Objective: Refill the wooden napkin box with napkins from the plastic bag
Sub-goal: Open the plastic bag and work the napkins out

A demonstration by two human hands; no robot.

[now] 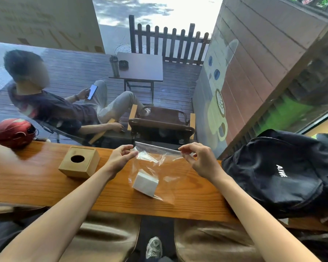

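A clear plastic bag [167, 173] lies on the wooden counter [45, 186] in front of me, its far zip edge lifted. Inside it, near the lower left, rests a white stack of napkins [145, 183]. My left hand [121, 157] pinches the bag's top left corner. My right hand [199, 159] pinches the top right corner. To the left of the bag stands the wooden napkin box [79, 161], a cube with a round hole in its top; no napkin shows in the hole.
A black backpack [280, 173] fills the counter's right end. A red helmet [13, 132] sits at the far left edge. Beyond the window a person sits in a chair [161, 123] with a phone. My knees are under the counter.
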